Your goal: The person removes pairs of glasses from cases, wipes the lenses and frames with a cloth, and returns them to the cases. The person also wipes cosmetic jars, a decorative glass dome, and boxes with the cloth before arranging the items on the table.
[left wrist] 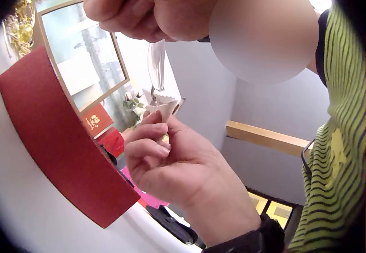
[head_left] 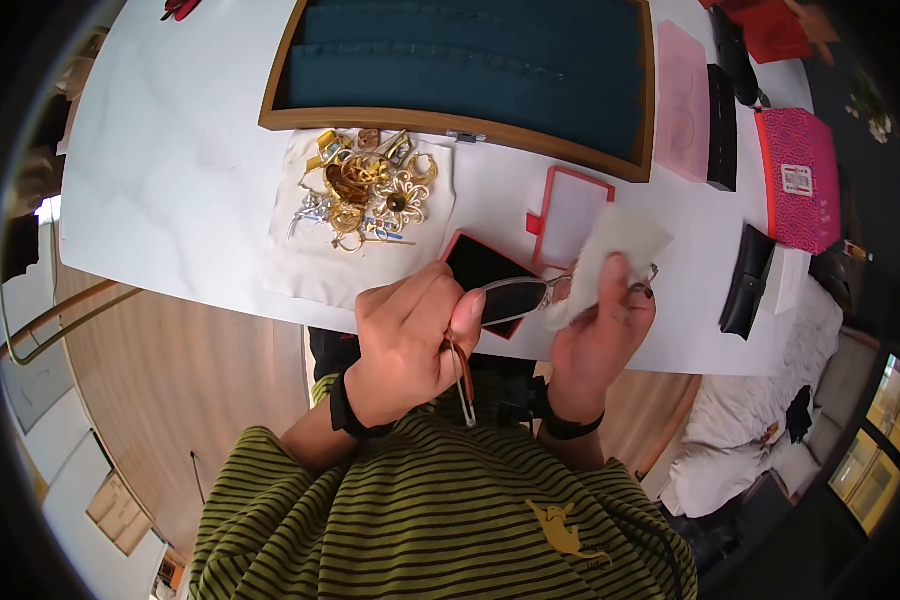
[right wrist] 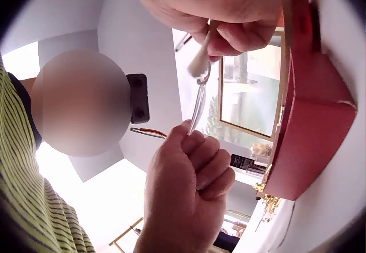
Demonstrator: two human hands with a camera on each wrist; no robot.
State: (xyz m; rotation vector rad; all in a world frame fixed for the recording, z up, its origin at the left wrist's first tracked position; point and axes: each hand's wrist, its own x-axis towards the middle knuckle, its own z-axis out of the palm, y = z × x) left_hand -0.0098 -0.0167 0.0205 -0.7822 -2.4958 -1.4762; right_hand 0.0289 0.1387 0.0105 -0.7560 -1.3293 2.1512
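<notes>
A pair of glasses (head_left: 515, 300) is held between both hands over the table's front edge. The left hand (head_left: 408, 335) grips one side, fingers curled, with a brown-tipped temple arm (head_left: 462, 385) pointing down below it. In the right hand (head_left: 605, 325) a pale cloth (head_left: 620, 250) is pinched around the far side of the frame. The left wrist view shows the right hand (left wrist: 177, 167) with thumb and fingers together on the cloth (left wrist: 163, 104). In the right wrist view the left hand (right wrist: 191, 178) grips the near lens end (right wrist: 197, 110).
Gold jewellery (head_left: 360, 190) lies heaped on a white cloth (head_left: 320, 285) at left. Behind stands a wooden case (head_left: 470, 130). A red-edged open box (head_left: 485, 262) and its lid (head_left: 575, 215) lie beneath the hands. At right are a pink box (head_left: 800, 180) and black pouch (head_left: 747, 282).
</notes>
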